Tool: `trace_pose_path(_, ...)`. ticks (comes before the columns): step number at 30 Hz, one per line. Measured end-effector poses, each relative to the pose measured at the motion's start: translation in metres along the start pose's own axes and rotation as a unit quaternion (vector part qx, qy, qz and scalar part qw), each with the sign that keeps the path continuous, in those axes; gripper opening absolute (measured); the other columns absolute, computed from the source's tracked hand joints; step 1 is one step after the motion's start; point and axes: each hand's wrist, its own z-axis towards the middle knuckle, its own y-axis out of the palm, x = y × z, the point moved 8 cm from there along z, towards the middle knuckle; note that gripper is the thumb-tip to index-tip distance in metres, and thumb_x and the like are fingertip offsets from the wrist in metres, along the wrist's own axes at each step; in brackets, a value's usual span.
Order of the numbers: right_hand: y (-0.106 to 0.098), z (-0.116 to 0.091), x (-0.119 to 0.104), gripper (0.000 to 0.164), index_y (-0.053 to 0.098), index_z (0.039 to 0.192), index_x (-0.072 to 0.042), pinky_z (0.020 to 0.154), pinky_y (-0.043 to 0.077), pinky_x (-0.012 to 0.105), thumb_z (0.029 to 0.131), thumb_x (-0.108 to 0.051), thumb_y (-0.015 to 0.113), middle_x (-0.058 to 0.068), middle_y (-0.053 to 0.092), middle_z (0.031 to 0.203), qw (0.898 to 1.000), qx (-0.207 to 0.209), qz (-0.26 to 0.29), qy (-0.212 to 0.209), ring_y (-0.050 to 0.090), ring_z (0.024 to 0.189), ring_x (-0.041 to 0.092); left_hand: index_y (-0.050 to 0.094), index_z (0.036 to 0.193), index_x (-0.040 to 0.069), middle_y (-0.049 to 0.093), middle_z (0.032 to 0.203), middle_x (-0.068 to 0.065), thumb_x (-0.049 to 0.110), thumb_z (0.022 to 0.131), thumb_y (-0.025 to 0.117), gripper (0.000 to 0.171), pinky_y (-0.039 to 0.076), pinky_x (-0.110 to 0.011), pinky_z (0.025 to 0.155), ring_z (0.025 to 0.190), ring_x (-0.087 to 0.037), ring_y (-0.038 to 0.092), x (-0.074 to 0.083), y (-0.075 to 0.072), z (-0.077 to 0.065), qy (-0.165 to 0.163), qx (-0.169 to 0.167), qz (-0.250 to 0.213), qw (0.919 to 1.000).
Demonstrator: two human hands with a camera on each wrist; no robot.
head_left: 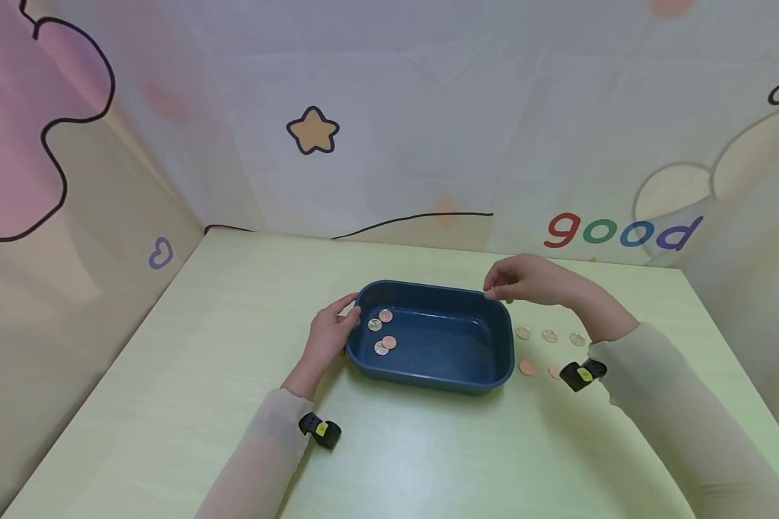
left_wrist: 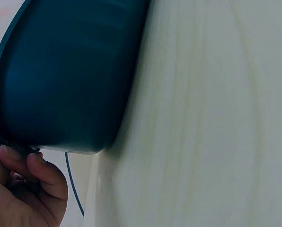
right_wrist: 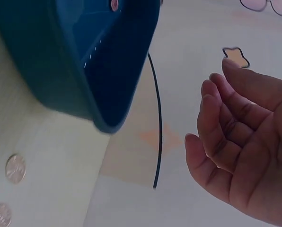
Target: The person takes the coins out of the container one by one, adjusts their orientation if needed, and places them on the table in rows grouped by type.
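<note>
A dark blue rectangular plastic tub (head_left: 441,381) stands on the table. My left hand (head_left: 329,330) grips its left end at the rim; in the left wrist view curled fingers (left_wrist: 46,175) pinch the rim. Several coins lie inside near that end, among them a copper one (head_left: 386,316) and a silvery one (head_left: 374,325). Over the tub's back right corner hovers my right hand (head_left: 526,280). The right wrist view shows that hand's fingers (right_wrist: 216,127) loosely bent, thumb apart from them, with nothing between.
Right of the tub, several coins lie in two rows: silvery ones (head_left: 549,336) behind, copper ones (head_left: 526,368) in front, one partly covered by the right wrist's black camera (head_left: 583,375). A printed cloth backdrop (head_left: 396,144) rises behind the pale table (head_left: 389,461).
</note>
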Motion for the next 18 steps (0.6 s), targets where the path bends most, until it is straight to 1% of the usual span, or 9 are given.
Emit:
trace_pose_path(3, 0.009, 0.017, -0.013, 0.022, 0.069, 0.112, 0.000, 0.078, 0.054, 0.035, 0.099, -0.017, 0.066, 0.016, 0.071, 0.095, 0.999, -0.033, -0.010, -0.010, 0.062, 0.083, 0.020, 0.054, 0.148, 0.011, 0.045, 0.055, 0.003, 0.023, 0.105, 0.056, 0.045, 0.038, -0.020, 0.043, 0.040, -0.010, 0.041, 0.000, 0.000, 0.000, -0.002, 0.000, 0.000, 1.0000)
trace_pose_path(8, 0.025, 0.047, -0.029, 0.024, 0.068, 0.117, 0.003, 0.083, 0.057, 0.036, 0.099, -0.014, 0.065, 0.016, 0.073, 0.101, 0.997, -0.069, -0.019, -0.034, 0.067, 0.086, 0.021, 0.054, 0.149, 0.011, 0.043, 0.054, 0.004, 0.023, 0.105, 0.056, 0.045, 0.038, -0.021, 0.044, 0.040, -0.010, 0.041, -0.001, 0.001, 0.001, -0.001, -0.001, -0.002, 1.0000)
trace_pose_path(13, 0.047, 0.071, -0.043, 0.025, 0.068, 0.118, 0.005, 0.082, 0.056, 0.030, 0.097, -0.010, 0.066, 0.015, 0.074, 0.102, 0.992, -0.108, -0.016, -0.069, 0.065, 0.084, 0.015, 0.054, 0.149, 0.012, 0.043, 0.055, 0.004, 0.024, 0.105, 0.056, 0.045, 0.038, -0.021, 0.044, 0.040, -0.010, 0.041, -0.004, 0.001, 0.001, -0.003, -0.001, 0.001, 1.0000)
trace_pose_path(16, 0.059, 0.081, -0.047, 0.026, 0.069, 0.118, 0.005, 0.082, 0.055, 0.027, 0.096, -0.008, 0.067, 0.015, 0.074, 0.100, 0.988, -0.130, -0.015, -0.079, 0.062, 0.083, 0.013, 0.054, 0.149, 0.012, 0.044, 0.055, 0.003, 0.024, 0.105, 0.056, 0.045, 0.038, -0.021, 0.044, 0.040, -0.010, 0.041, -0.003, 0.001, 0.001, -0.001, -0.003, 0.001, 1.0000)
trace_pose_path(18, 0.066, 0.087, -0.048, 0.026, 0.069, 0.119, 0.005, 0.083, 0.055, 0.027, 0.096, -0.008, 0.068, 0.014, 0.074, 0.101, 0.986, -0.142, -0.018, -0.079, 0.062, 0.084, 0.013, 0.055, 0.148, 0.011, 0.045, 0.055, 0.003, 0.024, 0.105, 0.056, 0.045, 0.038, -0.021, 0.043, 0.039, -0.010, 0.041, -0.002, 0.000, 0.002, 0.002, -0.002, -0.001, 1.0000)
